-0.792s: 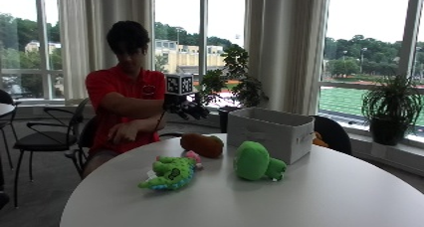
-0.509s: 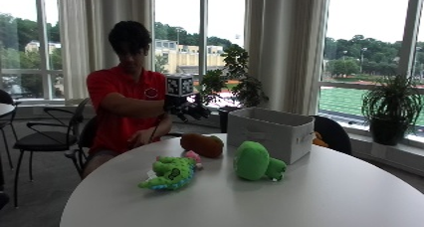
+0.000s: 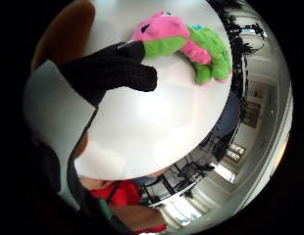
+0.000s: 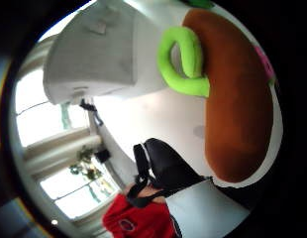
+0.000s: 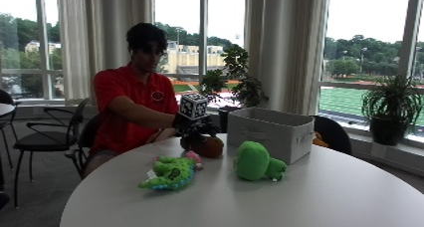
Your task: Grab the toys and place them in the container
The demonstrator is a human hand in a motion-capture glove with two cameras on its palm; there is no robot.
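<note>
The gloved right grip (image 5: 192, 132) hovers at the brown toy (image 5: 209, 146), fingers loosely curled and pinching nothing visible; whether they touch the plush cannot be told. That toy lies on the white bench (image 5: 318, 197) just beside the grey container (image 5: 270, 132), the nearest toy to the person, which likely explains the reach. The pink-and-green toy (image 5: 171, 171) and the round green toy (image 5: 255, 161) lie farther out on the bench, not yet in the container.
</note>
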